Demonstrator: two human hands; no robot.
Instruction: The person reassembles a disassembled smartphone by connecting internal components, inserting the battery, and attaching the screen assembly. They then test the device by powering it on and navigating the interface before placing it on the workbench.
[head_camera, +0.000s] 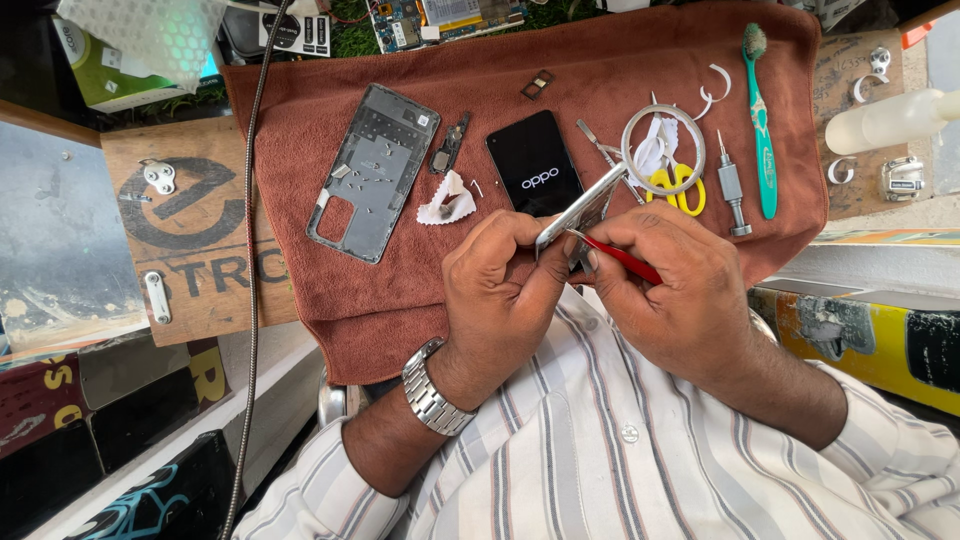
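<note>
Two hands: left hand (500, 290) gripping tweezers (580, 208), right hand (665, 285) one red tool (625, 260).

Phone screen (535, 163): centre of brown towel, just beyond hands; black rectangle, small white logo, lit.
Green box (100, 70): far left corner, green and white, partly under white mesh sheet.
Black label (295, 32): far, left of centre, black with white print.
Wooden sign (190, 230): left of towel, tan board, black circle mark and letters.
Yellow box (870, 335): right, near; yellow, black patches.
</note>
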